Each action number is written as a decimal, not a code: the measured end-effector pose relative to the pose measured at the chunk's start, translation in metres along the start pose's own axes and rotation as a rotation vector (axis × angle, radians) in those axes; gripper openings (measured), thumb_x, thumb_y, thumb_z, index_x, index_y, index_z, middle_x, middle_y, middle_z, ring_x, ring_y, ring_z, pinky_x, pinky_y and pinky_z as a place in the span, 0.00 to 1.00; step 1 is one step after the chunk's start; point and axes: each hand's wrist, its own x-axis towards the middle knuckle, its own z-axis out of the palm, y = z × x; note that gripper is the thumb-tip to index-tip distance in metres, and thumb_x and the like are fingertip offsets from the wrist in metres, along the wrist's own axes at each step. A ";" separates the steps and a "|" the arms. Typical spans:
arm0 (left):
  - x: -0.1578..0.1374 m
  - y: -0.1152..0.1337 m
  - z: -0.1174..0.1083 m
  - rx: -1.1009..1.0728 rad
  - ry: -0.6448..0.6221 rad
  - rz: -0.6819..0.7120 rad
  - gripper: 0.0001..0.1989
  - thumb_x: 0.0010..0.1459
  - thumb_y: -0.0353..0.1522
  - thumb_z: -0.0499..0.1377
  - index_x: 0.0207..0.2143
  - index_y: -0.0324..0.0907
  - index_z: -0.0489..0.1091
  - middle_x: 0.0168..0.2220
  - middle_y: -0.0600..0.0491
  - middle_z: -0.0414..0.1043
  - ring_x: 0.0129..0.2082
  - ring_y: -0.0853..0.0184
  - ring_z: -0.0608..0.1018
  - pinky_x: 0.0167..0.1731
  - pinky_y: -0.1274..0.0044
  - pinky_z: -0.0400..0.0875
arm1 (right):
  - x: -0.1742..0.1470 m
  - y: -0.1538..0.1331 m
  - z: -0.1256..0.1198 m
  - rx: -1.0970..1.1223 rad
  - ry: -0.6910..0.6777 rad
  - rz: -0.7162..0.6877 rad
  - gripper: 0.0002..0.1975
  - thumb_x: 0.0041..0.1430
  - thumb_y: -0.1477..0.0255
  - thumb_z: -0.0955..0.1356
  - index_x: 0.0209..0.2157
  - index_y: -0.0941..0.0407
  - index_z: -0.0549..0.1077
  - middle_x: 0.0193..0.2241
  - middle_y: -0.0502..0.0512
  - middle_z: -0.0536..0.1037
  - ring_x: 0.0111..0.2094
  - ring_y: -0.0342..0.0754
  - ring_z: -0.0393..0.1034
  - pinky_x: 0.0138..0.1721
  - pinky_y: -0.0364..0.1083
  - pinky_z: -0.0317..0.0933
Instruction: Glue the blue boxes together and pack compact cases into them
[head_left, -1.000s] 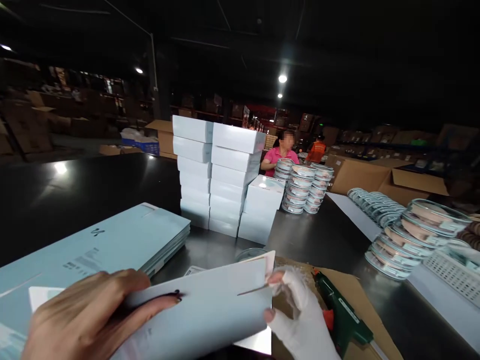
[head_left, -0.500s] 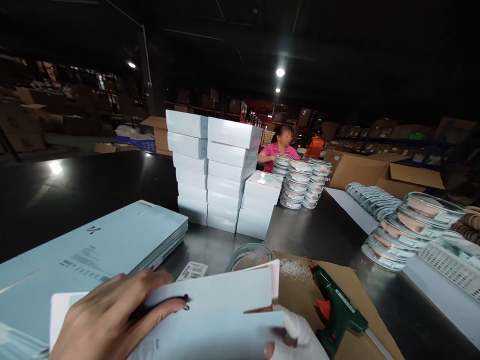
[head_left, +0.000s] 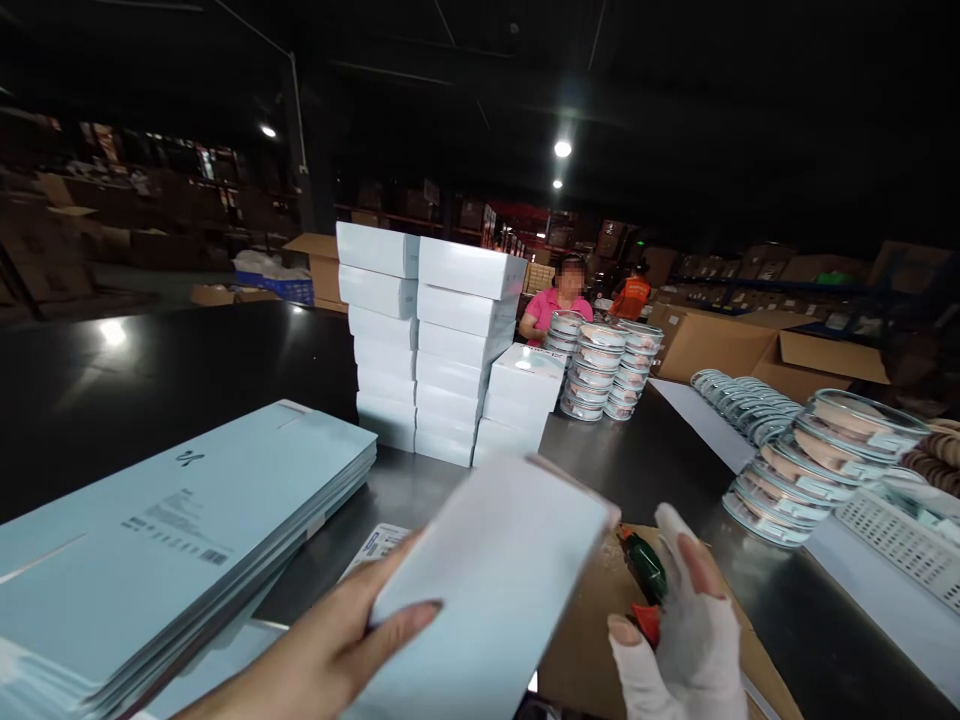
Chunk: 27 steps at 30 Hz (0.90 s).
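Observation:
A pale blue carton (head_left: 495,590), blurred by motion, is tilted in front of me. My left hand (head_left: 360,630) grips its left side, thumb on the near face. My right hand (head_left: 686,610), in a white glove with bare fingertips, is off the carton with thumb and fingers spread. Behind that hand lies a green glue gun (head_left: 643,562) with an orange trigger, partly covered, on a brown cardboard sheet (head_left: 592,630). To the left is a stack of flat pale blue cartons (head_left: 247,470). A printed label card (head_left: 381,543) shows partly behind my left hand.
Stacked white-blue boxes (head_left: 450,350) stand mid-table. Beyond them are stacks of glass containers (head_left: 596,370), with more leaning glass containers (head_left: 817,460) at right near a white basket (head_left: 900,535). A co-worker in pink (head_left: 559,300) is across the table; open cardboard boxes (head_left: 712,340) stand behind.
My left hand has lifted and turned the carton, which now stands more upright. My right hand has let go of it and moved right, fingers spreading. The glass dish behind is now hidden.

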 end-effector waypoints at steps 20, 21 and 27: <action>0.016 0.006 0.049 -0.242 0.134 -0.129 0.18 0.69 0.51 0.51 0.49 0.55 0.73 0.58 0.52 0.72 0.58 0.54 0.74 0.56 0.70 0.72 | -0.022 0.031 0.007 0.175 -0.105 0.169 0.37 0.72 0.58 0.58 0.73 0.41 0.31 0.72 0.61 0.56 0.66 0.59 0.64 0.50 0.57 0.74; 0.012 0.000 0.046 -0.196 0.099 -0.138 0.18 0.68 0.51 0.51 0.47 0.54 0.75 0.58 0.52 0.73 0.58 0.53 0.75 0.56 0.69 0.73 | -0.020 0.039 -0.006 0.094 -0.123 0.182 0.37 0.70 0.56 0.58 0.73 0.44 0.33 0.70 0.63 0.60 0.64 0.59 0.68 0.49 0.56 0.75; -0.022 -0.031 0.053 -0.158 0.068 -0.244 0.21 0.62 0.54 0.57 0.45 0.54 0.78 0.53 0.52 0.78 0.58 0.49 0.76 0.56 0.66 0.75 | 0.013 0.099 -0.092 -0.770 -0.219 0.761 0.12 0.55 0.60 0.72 0.30 0.54 0.74 0.25 0.62 0.79 0.40 0.69 0.79 0.49 0.65 0.67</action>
